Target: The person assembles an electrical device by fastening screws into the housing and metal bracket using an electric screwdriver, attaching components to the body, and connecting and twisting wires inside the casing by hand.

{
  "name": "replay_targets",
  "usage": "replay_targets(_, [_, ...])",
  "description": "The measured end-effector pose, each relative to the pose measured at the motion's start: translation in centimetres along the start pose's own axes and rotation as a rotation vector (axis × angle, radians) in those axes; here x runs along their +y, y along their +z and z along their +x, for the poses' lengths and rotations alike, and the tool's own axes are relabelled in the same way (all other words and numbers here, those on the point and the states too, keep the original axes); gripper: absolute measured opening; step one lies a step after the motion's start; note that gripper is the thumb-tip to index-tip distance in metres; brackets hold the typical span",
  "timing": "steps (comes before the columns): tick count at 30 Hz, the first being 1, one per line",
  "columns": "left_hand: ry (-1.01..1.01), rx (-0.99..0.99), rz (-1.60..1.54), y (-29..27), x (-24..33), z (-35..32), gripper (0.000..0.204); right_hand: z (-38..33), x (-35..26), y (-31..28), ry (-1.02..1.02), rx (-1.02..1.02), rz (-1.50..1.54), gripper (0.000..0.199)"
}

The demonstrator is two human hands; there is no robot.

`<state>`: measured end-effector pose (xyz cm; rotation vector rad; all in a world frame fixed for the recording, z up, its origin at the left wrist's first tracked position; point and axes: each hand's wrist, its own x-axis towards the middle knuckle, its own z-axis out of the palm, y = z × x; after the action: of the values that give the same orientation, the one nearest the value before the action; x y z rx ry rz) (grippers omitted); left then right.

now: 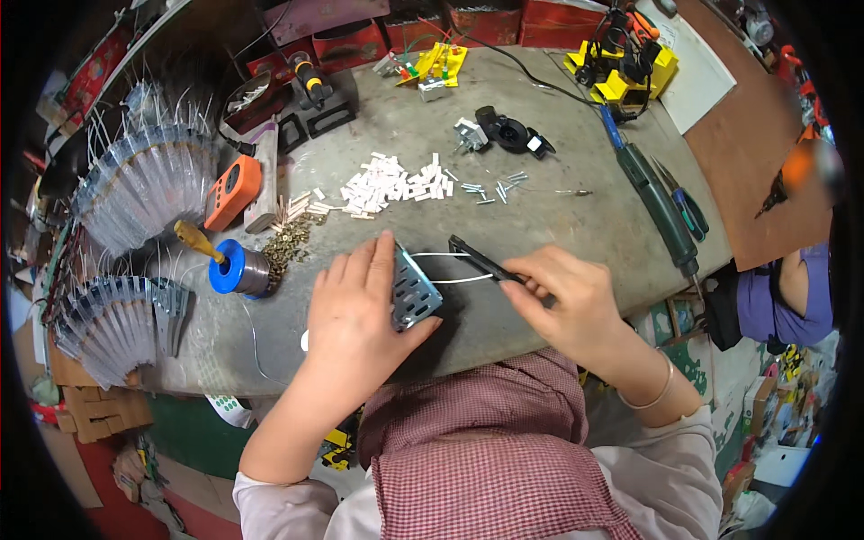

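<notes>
Head view: the left hand hides one side of a slotted plate, its fingers clasping it above the counter, near the front edge. The right hand's fingers hold a black tool, covering its rear; whether it grips the white wires is unclear. White tubes lie beyond; a blue spool overlaps brass bits.
</notes>
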<state>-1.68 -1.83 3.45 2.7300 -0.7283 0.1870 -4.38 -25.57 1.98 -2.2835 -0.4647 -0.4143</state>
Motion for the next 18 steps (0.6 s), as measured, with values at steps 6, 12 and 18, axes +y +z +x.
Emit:
replay_targets(6, [0.038,0.019,0.100,2.1,-0.3,0.0,0.099,-0.6,1.0,0.8,0.169,0.051,0.109,0.013])
replay_targets(12, [0.053,-0.033,-0.010,2.2,-0.2,0.9,0.098,-0.9,1.6,2.9,0.119,0.024,0.101,0.017])
replay_targets(18, [0.082,-0.085,-0.308,2.1,-0.2,0.8,0.085,-0.8,0.8,2.5,0.123,-0.174,0.226,0.036])
